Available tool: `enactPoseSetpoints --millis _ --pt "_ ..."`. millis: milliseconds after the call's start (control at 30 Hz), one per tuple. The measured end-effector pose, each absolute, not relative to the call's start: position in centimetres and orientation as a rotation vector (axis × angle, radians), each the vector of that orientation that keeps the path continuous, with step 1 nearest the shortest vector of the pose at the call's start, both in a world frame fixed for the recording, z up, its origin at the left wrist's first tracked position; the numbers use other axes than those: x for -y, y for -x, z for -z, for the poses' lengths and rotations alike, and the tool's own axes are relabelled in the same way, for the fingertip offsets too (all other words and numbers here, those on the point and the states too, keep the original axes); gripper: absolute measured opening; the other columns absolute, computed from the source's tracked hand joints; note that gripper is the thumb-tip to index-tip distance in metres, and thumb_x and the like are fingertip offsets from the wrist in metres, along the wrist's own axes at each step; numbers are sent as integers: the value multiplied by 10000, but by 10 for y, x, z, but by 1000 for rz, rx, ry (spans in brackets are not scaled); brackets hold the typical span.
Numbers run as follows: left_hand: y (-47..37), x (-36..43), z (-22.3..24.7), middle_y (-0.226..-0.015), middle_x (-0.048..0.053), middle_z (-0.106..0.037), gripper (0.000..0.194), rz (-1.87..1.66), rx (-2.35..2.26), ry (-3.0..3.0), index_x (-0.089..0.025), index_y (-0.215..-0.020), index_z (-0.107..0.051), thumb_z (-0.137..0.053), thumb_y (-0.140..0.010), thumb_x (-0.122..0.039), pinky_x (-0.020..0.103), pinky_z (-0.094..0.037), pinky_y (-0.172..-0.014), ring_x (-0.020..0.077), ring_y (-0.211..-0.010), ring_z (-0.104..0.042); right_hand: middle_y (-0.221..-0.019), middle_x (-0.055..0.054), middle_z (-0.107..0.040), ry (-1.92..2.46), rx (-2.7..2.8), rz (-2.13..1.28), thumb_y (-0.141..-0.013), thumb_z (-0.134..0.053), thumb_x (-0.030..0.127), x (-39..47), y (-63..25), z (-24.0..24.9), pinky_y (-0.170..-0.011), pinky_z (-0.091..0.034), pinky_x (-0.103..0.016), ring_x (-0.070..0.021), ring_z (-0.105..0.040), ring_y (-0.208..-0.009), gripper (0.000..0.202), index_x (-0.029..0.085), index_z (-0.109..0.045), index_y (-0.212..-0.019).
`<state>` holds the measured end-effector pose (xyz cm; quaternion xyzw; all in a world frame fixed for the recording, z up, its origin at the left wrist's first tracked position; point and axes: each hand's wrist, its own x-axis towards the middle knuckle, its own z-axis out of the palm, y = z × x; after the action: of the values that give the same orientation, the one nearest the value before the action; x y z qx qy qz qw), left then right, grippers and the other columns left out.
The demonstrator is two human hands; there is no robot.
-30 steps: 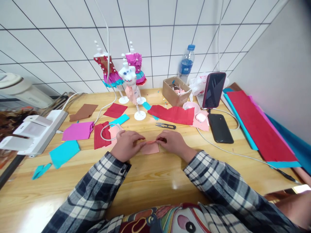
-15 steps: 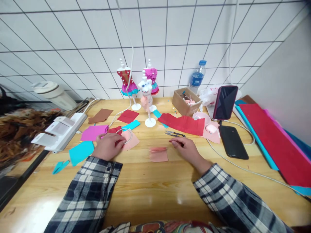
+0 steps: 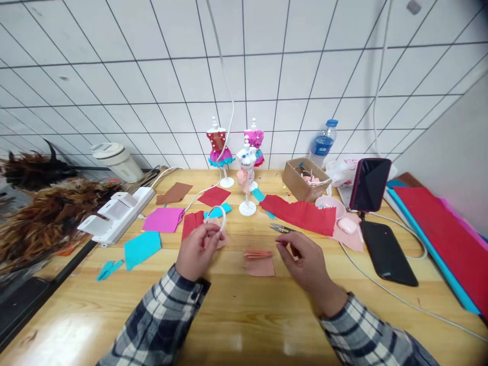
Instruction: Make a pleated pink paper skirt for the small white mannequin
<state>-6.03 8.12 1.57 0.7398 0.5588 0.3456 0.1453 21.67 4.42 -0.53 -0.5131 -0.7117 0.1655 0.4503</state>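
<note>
My left hand [image 3: 199, 248] is closed on a thin white cord [image 3: 223, 217] bent in a loop, raised over the fabric scraps at left. Under it lie a red cloth piece [image 3: 190, 223] and a pale pink one, partly hidden. My right hand [image 3: 303, 259] is closed, thumb and forefinger pinched together; anything between them is too small to make out. Just behind its fingertips lie thread snips [image 3: 281, 228]. Between my hands a small pink cloth [image 3: 260, 264] lies flat, its far edge gathered in pleats.
Three small dress forms [image 3: 247, 207] stand at the back. A cardboard box [image 3: 301, 185], a water bottle [image 3: 324, 142] and a propped phone [image 3: 370, 183] are behind right, a black phone [image 3: 389, 253] in front. A power strip [image 3: 118, 216] sits left, near a teal cloth [image 3: 142, 249].
My left hand has lifted off the scraps, bringing the white loop up with it and uncovering more red cloth. My right hand stays beside the pink cloth. The view has tilted up slightly.
</note>
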Motion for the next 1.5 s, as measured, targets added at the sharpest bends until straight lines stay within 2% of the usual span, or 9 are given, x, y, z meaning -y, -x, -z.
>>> enactPoseSetpoints --millis 67,200,400,733,867,900,1033,1200,1500 --pt "41 -65 -17 -802 6 -770 99 -1110 -1588 -2161 -226 -898 -633 -571 -895 -302 262 -554 -731 163 -761 -723 -828 -21 -687 1205 1702 -409 -907 -595 260 -38 -200 -6 -599 -499 -290 -142 -576 -615 82 240 -617 -983" --pt "17 -43 -16 -717 -23 -765 49 -1217 -1431 -2190 -230 -841 -652 -608 -863 -234 208 -555 -629 130 -650 -720 -1064 -48 -706 1083 1684 -552 -901 -645 283 -29 -173 -18 -683 -545 -302 -169 -656 -835 313 268 -533 -1193" --pt "5 -34 -15 -663 -8 -754 138 -1109 -1420 -2204 -234 -775 -693 -584 -842 -285 216 -554 -547 134 -548 -689 -917 -44 -715 1112 1701 -530 -925 -627 305 -23 -169 -13 -773 -550 -337 -186 -666 -832 157 244 -621 -1070" --pt "-1 -36 -15 -648 -8 -752 131 -1108 -1341 -2290 -219 -777 -699 -585 -840 -234 202 -560 -555 127 -539 -693 -796 -10 -699 1203 1717 -628 -885 -648 236 -26 -176 -8 -667 -509 -287 -164 -639 -719 12 235 -645 -896" --pt "-2 -34 -16 -693 -4 -766 112 -1091 -1365 -2183 -219 -808 -691 -584 -842 -230 208 -578 -585 135 -586 -715 -811 -21 -694 1152 1718 -564 -911 -623 232 -26 -178 -6 -681 -524 -289 -167 -642 -757 45 231 -617 -866" --pt "-2 -34 -16 -697 -5 -767 103 -1093 -1360 -2166 -218 -813 -686 -587 -840 -226 207 -580 -592 133 -592 -716 -850 -30 -699 1130 1715 -530 -916 -616 230 -26 -179 -5 -700 -533 -295 -172 -648 -792 8 234 -620 -909" --pt "-2 -33 -17 -698 -10 -765 84 -1084 -1334 -2131 -214 -821 -675 -592 -832 -212 205 -579 -595 131 -597 -719 -1062 -66 -697 1097 1737 -412 -926 -617 235 -27 -179 -3 -777 -560 -320 -188 -662 -948 269 263 -607 -1193" --pt "-2 -34 -20 -653 -4 -743 90 -1100 -1340 -2091 -203 -780 -677 -593 -810 -208 211 -552 -560 126 -551 -685 -945 -40 -709 1063 1794 -279 -921 -627 208 -27 -178 -1 -802 -551 -310 -169 -672 -896 79 259 -684 -943" --pt "10 -45 -14 -536 -18 -661 163 -1146 -1335 -1514 -189 -752 -562 -587 -844 -321 201 -447 -446 106 -436 -563 -860 -32 -680 805 1774 -117 -881 -565 51 -21 -183 -1 -723 -536 -280 -156 -657 -826 248 251 -678 -978"
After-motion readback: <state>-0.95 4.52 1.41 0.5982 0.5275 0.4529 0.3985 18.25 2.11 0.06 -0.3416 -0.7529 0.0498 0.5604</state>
